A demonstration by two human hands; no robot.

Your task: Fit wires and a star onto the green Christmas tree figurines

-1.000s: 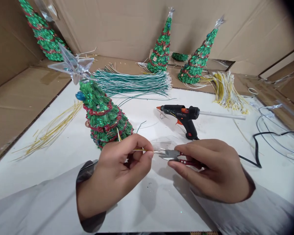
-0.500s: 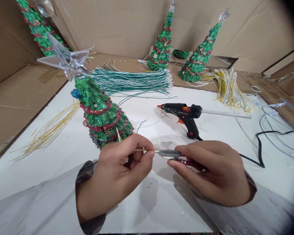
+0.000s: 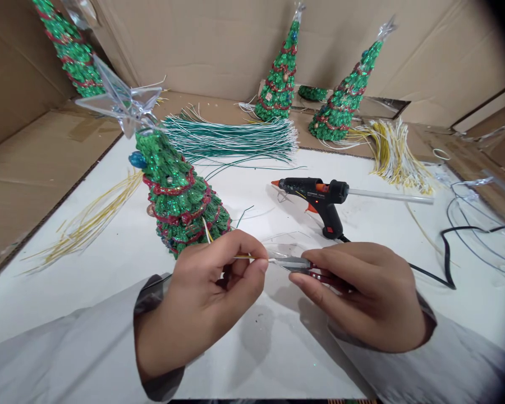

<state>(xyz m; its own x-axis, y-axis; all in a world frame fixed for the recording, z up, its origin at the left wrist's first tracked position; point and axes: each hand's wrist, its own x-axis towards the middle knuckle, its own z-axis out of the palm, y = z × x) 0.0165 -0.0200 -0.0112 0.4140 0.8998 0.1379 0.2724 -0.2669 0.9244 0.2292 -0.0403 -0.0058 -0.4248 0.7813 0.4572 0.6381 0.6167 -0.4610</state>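
Note:
Between thumb and forefinger, my left hand pinches thin yellow and white wires near their ends. My right hand is closed around red-handled wire cutters, whose jaws point left and meet the wire tip just beyond my left fingertips. Whether the blades are closed on the wire I cannot tell. Behind my left hand leans a green glittery Christmas tree with red garland, a blue bauble and a clear star on top. Wires come out of the tree's side; its base is hidden by my hand.
A black glue gun with an orange nozzle lies beyond my right hand, its cord trailing right. Green and white wires lie bundled at the back, yellow ones back right and others left. More trees stand by the cardboard wall.
The tree and my left hand appear slightly farther right, and the left fingertips are a little closer to the cutters. My right hand has stayed nearly still, keeping its hold.

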